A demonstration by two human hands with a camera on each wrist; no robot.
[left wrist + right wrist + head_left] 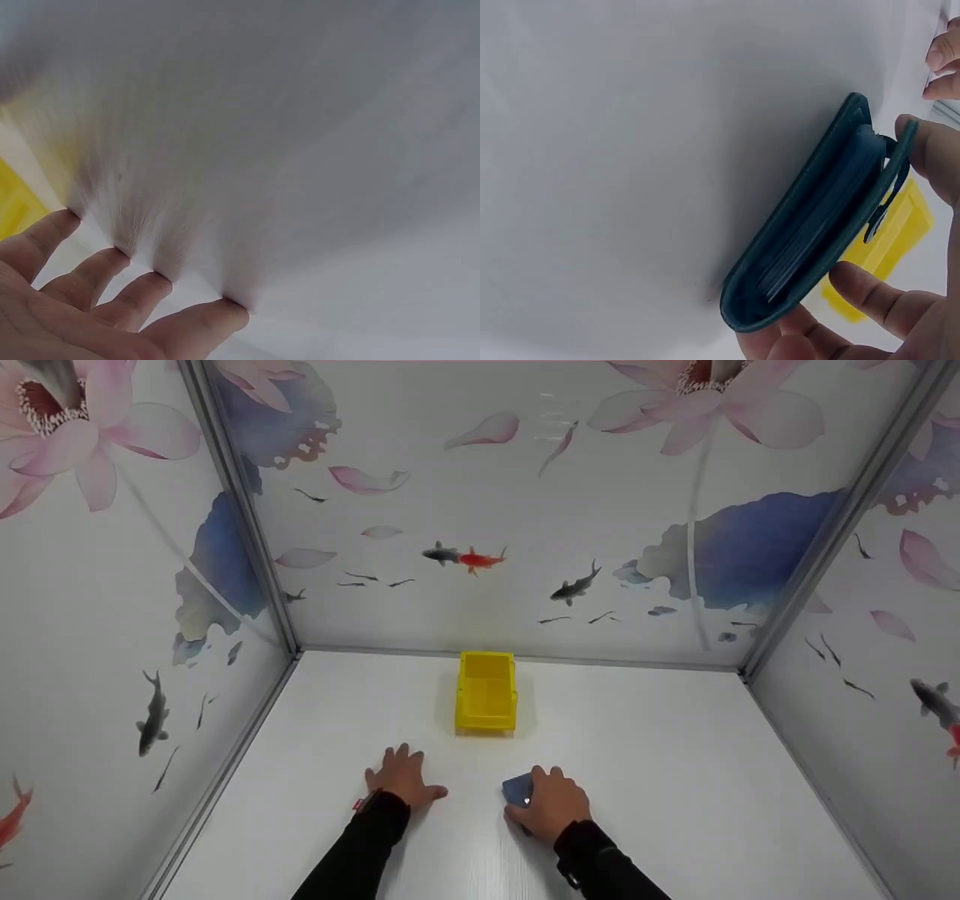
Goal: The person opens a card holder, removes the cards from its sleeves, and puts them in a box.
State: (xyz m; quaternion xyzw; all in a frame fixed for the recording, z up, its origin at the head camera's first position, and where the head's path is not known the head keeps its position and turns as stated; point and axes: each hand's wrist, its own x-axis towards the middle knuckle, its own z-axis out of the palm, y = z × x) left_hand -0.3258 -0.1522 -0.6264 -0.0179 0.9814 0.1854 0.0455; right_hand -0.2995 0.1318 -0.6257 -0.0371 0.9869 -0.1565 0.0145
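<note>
In the head view my right hand (556,804) grips a small blue card holder (515,789) over the white tabletop. The right wrist view shows this card holder (799,202) edge-on, dark teal there, with thin clear sleeves between its covers and a snap strap at one end. Thumb and fingers hold it from one side. My left hand (403,780) rests on the tabletop with its fingers spread and nothing in them. Its fingertips (202,319) touch the white surface in the left wrist view.
A yellow plastic bin (486,718) stands beyond both hands, near the back wall. White panels with painted lotus flowers and fish enclose the white table (660,750) at the left, back and right. Grey metal strips (247,510) run along the corners.
</note>
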